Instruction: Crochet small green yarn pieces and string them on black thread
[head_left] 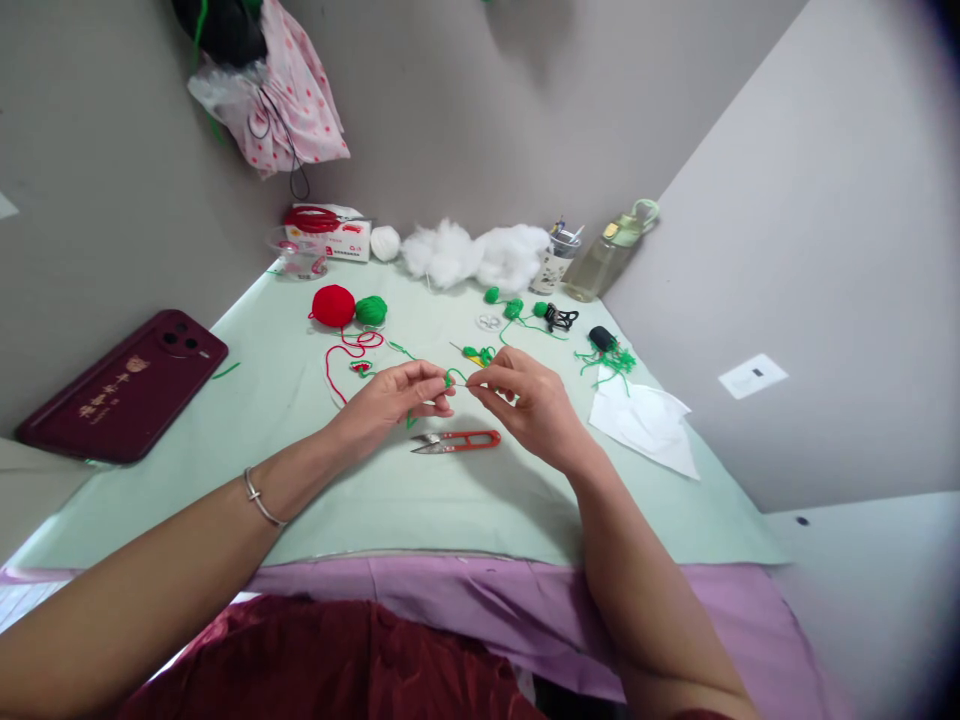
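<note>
My left hand (pixel 409 392) pinches a small piece of green yarn (pixel 449 379) between thumb and fingertips. Close to its right, my right hand (pixel 525 400) is closed on a thin needle (pixel 460 385), whose shaft spans the small gap between the hands. A strand of green yarn loops up over that gap. Below the hands, orange-handled thread snips (pixel 469 440) lie with their blades pointing left. Behind my right hand are a yellow tool and some green yarn (pixel 480 354), partly hidden. A small red and green crocheted piece (pixel 361 368) rests left of the hands.
On the pale green table (pixel 360 520) stand a red yarn ball (pixel 333 306), a green yarn ball (pixel 371 310), white stuffing (pixel 476 257), a pen cup (pixel 553 262) and a bottle (pixel 609 255). A dark red phone (pixel 124 385) is at left; white paper (pixel 645 425) at right.
</note>
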